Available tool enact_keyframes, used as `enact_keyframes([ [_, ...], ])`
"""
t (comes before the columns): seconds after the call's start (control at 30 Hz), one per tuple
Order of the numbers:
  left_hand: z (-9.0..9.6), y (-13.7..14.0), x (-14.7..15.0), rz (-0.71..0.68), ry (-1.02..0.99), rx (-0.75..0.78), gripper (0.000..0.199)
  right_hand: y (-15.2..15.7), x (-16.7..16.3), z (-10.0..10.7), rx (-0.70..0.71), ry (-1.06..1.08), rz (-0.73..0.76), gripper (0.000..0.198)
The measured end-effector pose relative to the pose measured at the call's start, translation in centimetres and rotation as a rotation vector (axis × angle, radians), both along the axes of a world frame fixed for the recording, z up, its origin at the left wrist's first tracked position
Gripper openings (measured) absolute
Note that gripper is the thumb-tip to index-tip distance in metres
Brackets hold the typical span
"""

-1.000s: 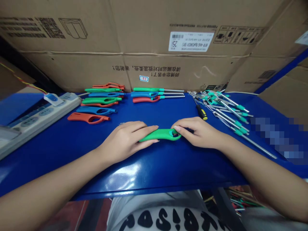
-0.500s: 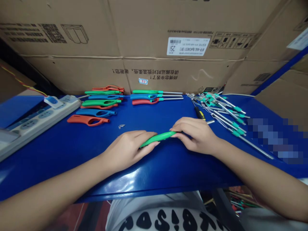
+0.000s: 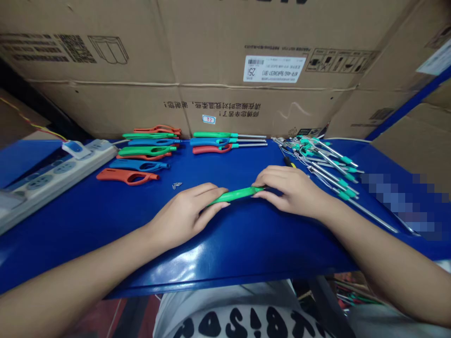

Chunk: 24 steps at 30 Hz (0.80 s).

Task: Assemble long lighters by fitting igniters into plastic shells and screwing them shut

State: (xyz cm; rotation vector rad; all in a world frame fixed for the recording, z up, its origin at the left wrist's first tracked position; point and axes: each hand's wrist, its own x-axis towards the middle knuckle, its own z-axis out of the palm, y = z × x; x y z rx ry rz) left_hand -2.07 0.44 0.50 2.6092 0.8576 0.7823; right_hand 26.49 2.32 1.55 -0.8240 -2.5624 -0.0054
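Over the middle of the blue desk point(image 3: 197, 256), a green handle point(image 3: 239, 194) is held between two bare hands, lying roughly crosswise and tilted slightly up toward its right end. Its narrow edge faces the camera. The left hand point(image 3: 192, 209) has its grip closed around the handle's left end, fingers on the far side and thumb on the near side. The right hand point(image 3: 287, 192) has its grip pinched on the other end, thumb and fingertips together there; the fingers hide much of that end, so its details cannot be made out. Whether the handle touches the desk cannot be told.

Just beyond the left hand lies a small cluster of metal pins point(image 3: 177, 186). Farther back on the left, orange, green and blue handles point(image 3: 112, 174) lie in a row running away from the person, some overlapping. Next to them, near the cardboard point(image 3: 218, 42), a green lighter point(image 3: 211, 134), a blue lighter point(image 3: 207, 141) and a red lighter point(image 3: 209, 149) lie side by side, their metal tubes pointing right.

Behind the right hand is a black and yellow screwdriver point(image 3: 289, 162), partly covered by the hand. Beside it spreads a loose pile of metal rods point(image 3: 342, 182) with teal collars and thin white wires. At the far left sits a white power strip point(image 3: 63, 166) with a plug point(image 3: 76, 149) in it.
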Motion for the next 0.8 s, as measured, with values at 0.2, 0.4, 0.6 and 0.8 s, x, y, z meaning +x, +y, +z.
enact_keyframes([
  [0.2,-0.1,-0.1,0.0,0.049,0.062,0.007,0.030,0.0,-0.4,-0.9,0.144,0.017,0.018,0.021],
  [0.4,-0.4,0.4,-0.2,0.046,0.040,0.028,0.027,0.0,-0.5,-0.4,0.037,-0.023,-0.016,0.021],
  [0.6,-0.3,1.3,-0.6,0.091,0.040,0.032,0.029,0.7,1.6,0.8,0.064,-0.109,-0.114,0.034],
  [0.8,-0.2,1.8,-0.9,0.105,0.025,0.034,0.029,1.8,3.5,1.1,0.052,-0.126,-0.103,0.018],
])
